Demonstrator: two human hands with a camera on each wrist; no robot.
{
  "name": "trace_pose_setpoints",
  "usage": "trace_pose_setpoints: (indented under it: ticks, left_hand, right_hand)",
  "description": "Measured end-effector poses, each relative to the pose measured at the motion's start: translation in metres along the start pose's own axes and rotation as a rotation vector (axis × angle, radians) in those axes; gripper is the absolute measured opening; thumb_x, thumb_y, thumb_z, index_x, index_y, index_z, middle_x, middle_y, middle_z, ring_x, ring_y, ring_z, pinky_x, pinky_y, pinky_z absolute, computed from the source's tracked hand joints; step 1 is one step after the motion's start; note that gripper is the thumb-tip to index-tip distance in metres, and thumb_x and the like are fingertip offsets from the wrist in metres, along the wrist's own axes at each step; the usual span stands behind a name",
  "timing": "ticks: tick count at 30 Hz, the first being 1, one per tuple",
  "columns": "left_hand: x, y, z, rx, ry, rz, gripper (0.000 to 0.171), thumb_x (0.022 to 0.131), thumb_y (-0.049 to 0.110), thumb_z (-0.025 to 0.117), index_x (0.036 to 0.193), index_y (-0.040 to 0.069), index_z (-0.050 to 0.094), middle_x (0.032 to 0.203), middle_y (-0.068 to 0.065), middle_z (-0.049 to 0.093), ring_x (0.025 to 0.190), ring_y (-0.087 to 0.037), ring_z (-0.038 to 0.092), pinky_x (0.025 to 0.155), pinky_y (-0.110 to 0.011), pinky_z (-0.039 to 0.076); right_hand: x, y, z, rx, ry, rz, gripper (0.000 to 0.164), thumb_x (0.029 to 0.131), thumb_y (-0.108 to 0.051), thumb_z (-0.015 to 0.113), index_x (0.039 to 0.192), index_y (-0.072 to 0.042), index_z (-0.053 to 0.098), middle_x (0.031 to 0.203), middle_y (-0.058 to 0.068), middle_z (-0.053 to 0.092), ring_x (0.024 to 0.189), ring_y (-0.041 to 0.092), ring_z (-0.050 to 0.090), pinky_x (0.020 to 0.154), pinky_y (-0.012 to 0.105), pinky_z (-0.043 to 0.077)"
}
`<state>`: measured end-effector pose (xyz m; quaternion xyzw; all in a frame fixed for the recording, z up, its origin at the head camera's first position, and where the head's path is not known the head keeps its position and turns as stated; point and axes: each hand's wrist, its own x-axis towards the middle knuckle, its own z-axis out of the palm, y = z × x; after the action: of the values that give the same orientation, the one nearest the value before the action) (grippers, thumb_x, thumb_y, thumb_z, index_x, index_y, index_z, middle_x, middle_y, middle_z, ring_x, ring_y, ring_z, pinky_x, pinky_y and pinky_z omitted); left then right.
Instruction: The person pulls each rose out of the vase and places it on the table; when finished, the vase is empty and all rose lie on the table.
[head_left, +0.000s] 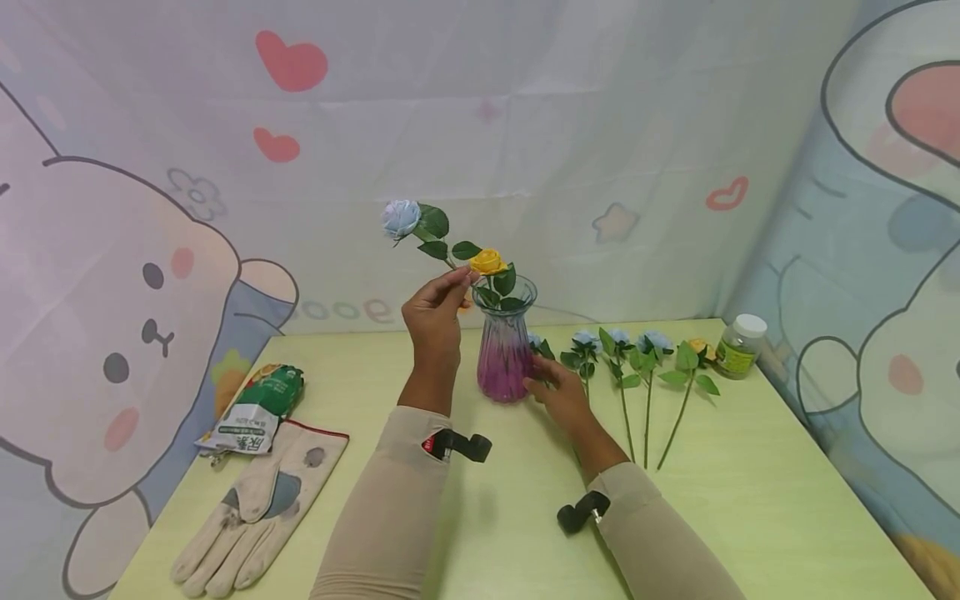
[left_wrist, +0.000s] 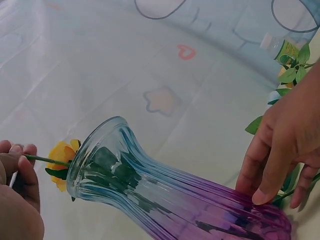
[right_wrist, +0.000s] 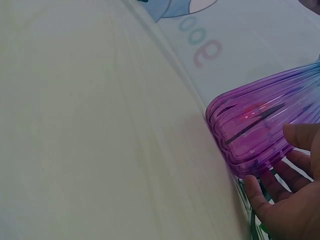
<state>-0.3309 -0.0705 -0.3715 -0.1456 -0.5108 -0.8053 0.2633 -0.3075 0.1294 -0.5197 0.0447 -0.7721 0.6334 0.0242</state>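
Observation:
A blue artificial rose (head_left: 402,218) with green leaves leans up and left over the vase. My left hand (head_left: 435,317) pinches its stem beside the vase's mouth. The ribbed glass vase (head_left: 504,358), clear blue at the top and purple below, stands upright on the table. A yellow rose (head_left: 489,262) shows at its rim, and dark stems show through the glass. My right hand (head_left: 558,392) is at the lower right side of the vase, thumb against the purple glass (left_wrist: 225,205) and fingers loosely spread in the right wrist view (right_wrist: 295,195).
Right of the vase, several blue roses (head_left: 654,342) and a yellow rose (head_left: 699,348) lie on the table (head_left: 750,500). A white-capped jar (head_left: 738,346) stands at the back right corner. On the left lie a green and white packet (head_left: 258,408) and work gloves (head_left: 262,508). A printed curtain (head_left: 450,125) hangs behind.

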Motion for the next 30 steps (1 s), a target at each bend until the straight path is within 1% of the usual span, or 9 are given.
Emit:
trace_pose_setpoints:
  ticks: [4, 7, 9, 12, 15, 19, 23, 26, 30]
  left_hand:
    - [0.0, 0.003, 0.0, 0.023, 0.008, -0.036, 0.019, 0.1, -0.004, 0.075, 0.118, -0.009, 0.08, 0.117, -0.03, 0.078, 0.09, -0.013, 0.083, 0.075, -0.024, 0.067]
    - [0.001, 0.004, -0.001, 0.025, 0.002, -0.047, 0.02, 0.099, -0.005, 0.075, 0.119, -0.009, 0.079, 0.123, -0.038, 0.072, 0.089, -0.014, 0.083, 0.073, -0.022, 0.067]
    - [0.002, 0.004, -0.001, 0.023, 0.001, -0.048, 0.023, 0.098, -0.007, 0.076, 0.12, -0.01, 0.079, 0.125, -0.036, 0.073, 0.088, -0.014, 0.082, 0.069, -0.021, 0.065]
    - [0.004, 0.004, -0.002, 0.019, 0.002, -0.04, 0.027, 0.094, -0.009, 0.079, 0.121, -0.009, 0.078, 0.125, -0.031, 0.076, 0.087, -0.012, 0.08, 0.065, -0.019, 0.062]
    - [0.006, 0.004, -0.003, 0.015, 0.011, -0.037, 0.029, 0.092, -0.01, 0.08, 0.121, -0.007, 0.08, 0.124, -0.022, 0.079, 0.088, -0.009, 0.079, 0.063, -0.018, 0.06]
    - [0.008, 0.006, -0.005, 0.013, 0.028, -0.043, 0.028, 0.093, -0.009, 0.08, 0.12, -0.003, 0.082, 0.121, -0.013, 0.081, 0.088, -0.011, 0.08, 0.061, -0.02, 0.058]
    - [0.011, 0.009, -0.007, 0.011, 0.031, -0.047, 0.029, 0.095, -0.007, 0.079, 0.124, -0.004, 0.08, 0.121, -0.014, 0.081, 0.09, -0.011, 0.082, 0.061, -0.02, 0.057]
    - [0.014, 0.013, -0.009, 0.014, 0.028, -0.056, 0.031, 0.096, -0.005, 0.079, 0.127, -0.003, 0.078, 0.128, -0.014, 0.079, 0.092, -0.01, 0.083, 0.061, -0.02, 0.056]
    - [0.018, 0.02, -0.013, 0.011, 0.037, -0.061, 0.031, 0.097, -0.003, 0.079, 0.128, 0.001, 0.08, 0.135, -0.015, 0.076, 0.093, -0.01, 0.083, 0.06, -0.018, 0.053]
  right_hand:
    - [0.0, 0.001, 0.0, 0.011, 0.001, 0.008, 0.056, 0.106, -0.013, 0.071, 0.158, -0.002, 0.055, 0.155, 0.023, 0.063, 0.145, 0.041, 0.061, 0.104, 0.047, 0.064]
    - [0.001, 0.001, 0.0, 0.02, -0.001, 0.006, 0.056, 0.106, -0.012, 0.071, 0.158, -0.002, 0.055, 0.156, 0.024, 0.062, 0.146, 0.042, 0.06, 0.106, 0.052, 0.063]
    - [0.001, 0.001, 0.0, 0.022, -0.001, 0.005, 0.056, 0.107, -0.013, 0.071, 0.159, -0.001, 0.054, 0.156, 0.024, 0.062, 0.146, 0.042, 0.059, 0.107, 0.053, 0.062]
    - [0.0, 0.0, 0.0, 0.024, -0.002, 0.01, 0.056, 0.107, -0.013, 0.071, 0.159, -0.002, 0.054, 0.156, 0.024, 0.062, 0.147, 0.041, 0.059, 0.106, 0.05, 0.063]
    - [0.0, -0.001, 0.0, 0.022, 0.002, 0.017, 0.056, 0.107, -0.013, 0.071, 0.159, -0.002, 0.055, 0.156, 0.023, 0.062, 0.147, 0.041, 0.059, 0.105, 0.047, 0.064]
    - [0.001, 0.001, 0.0, 0.021, 0.001, 0.01, 0.056, 0.107, -0.013, 0.071, 0.159, -0.002, 0.054, 0.156, 0.023, 0.062, 0.146, 0.041, 0.059, 0.106, 0.052, 0.063]
    - [0.001, 0.002, 0.0, 0.02, -0.003, 0.003, 0.057, 0.106, -0.014, 0.071, 0.159, -0.002, 0.054, 0.156, 0.024, 0.062, 0.146, 0.042, 0.06, 0.107, 0.056, 0.062]
    - [0.001, 0.002, 0.0, 0.015, 0.0, 0.008, 0.056, 0.106, -0.014, 0.071, 0.159, -0.002, 0.055, 0.155, 0.024, 0.063, 0.145, 0.042, 0.061, 0.106, 0.054, 0.063]
    - [0.002, 0.001, 0.001, 0.014, 0.004, 0.021, 0.055, 0.106, -0.013, 0.072, 0.158, -0.004, 0.056, 0.154, 0.023, 0.064, 0.144, 0.041, 0.061, 0.105, 0.052, 0.063]
